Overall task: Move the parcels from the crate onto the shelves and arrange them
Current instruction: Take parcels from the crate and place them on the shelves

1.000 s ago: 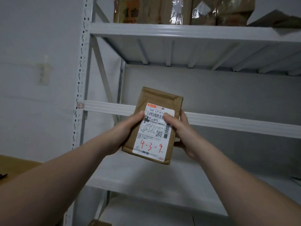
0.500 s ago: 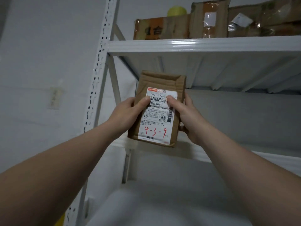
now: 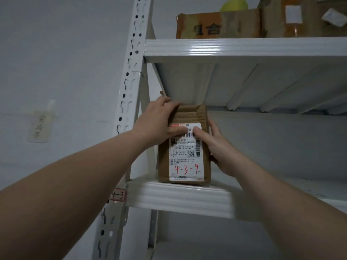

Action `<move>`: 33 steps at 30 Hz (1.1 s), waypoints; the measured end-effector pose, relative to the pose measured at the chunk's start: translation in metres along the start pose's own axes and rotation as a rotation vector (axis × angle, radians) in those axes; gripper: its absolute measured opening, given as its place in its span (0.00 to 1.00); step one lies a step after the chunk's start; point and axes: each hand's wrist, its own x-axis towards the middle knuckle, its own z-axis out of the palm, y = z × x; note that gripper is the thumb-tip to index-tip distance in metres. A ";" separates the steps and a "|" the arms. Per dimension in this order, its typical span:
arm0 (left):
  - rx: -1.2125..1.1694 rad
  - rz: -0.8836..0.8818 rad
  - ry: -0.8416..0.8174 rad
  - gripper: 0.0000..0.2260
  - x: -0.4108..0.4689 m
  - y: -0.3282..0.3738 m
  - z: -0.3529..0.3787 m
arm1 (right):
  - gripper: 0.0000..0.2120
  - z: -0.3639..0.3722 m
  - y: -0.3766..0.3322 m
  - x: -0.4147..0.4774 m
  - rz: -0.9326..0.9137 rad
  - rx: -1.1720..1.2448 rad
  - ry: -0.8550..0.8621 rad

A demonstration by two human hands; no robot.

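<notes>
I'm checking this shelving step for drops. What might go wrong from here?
The parcel stands upright on its narrow end right at the shelf's front lip; it may tip forward once the left hand and right hand let go.
The left hand's fingers sit close to the rack frame and could catch.

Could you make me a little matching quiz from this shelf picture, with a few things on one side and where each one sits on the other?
Things:
1. brown parcel
2. cardboard box
3. red-edged tag

Places:
A. on the rack's upright
B. on the upper shelf
C. standing at the lower shelf's front edge

Pairs: 1-C, 2-B, 3-A
</notes>
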 end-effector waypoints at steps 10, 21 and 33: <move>-0.090 0.060 -0.075 0.22 0.015 -0.013 0.004 | 0.43 0.006 0.015 0.007 0.138 -0.121 -0.095; -0.018 0.049 -0.122 0.20 0.016 -0.006 0.003 | 0.40 0.007 0.022 0.004 0.196 -0.101 -0.140; 0.181 0.075 -0.120 0.16 0.015 -0.003 0.004 | 0.37 0.014 0.024 0.001 0.221 -0.073 -0.097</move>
